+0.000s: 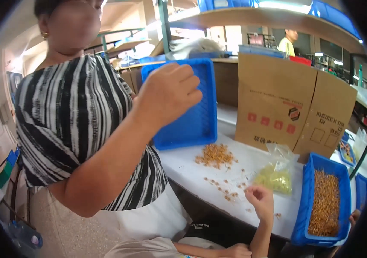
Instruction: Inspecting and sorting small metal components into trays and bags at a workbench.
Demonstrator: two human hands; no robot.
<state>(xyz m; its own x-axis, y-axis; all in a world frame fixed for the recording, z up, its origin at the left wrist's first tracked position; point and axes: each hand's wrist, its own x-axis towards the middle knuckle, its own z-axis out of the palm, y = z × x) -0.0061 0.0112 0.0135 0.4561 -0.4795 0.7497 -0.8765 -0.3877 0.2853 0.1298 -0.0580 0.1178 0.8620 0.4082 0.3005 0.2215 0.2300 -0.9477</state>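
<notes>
My right hand (261,201) is raised at the front edge of the white table, its fingers curled to the thumb. Whatever may be between the fingertips is too small to make out. Low in the picture, my left hand (238,250) rests curled against my right forearm; its fingertips are hidden. Beyond my right hand lie scattered small golden-brown pieces with thin stems (226,189) and a heap of similar pieces (216,155). A clear plastic bag with yellow-green contents (276,177) stands just behind the hand.
A person in a striped top (74,124) stands at the left, a closed hand (170,88) raised before an upright blue tray (209,107). At right stand a blue bin (299,215) of golden-brown pieces and a cardboard box (273,94). Another hand (354,217) shows at the right edge.
</notes>
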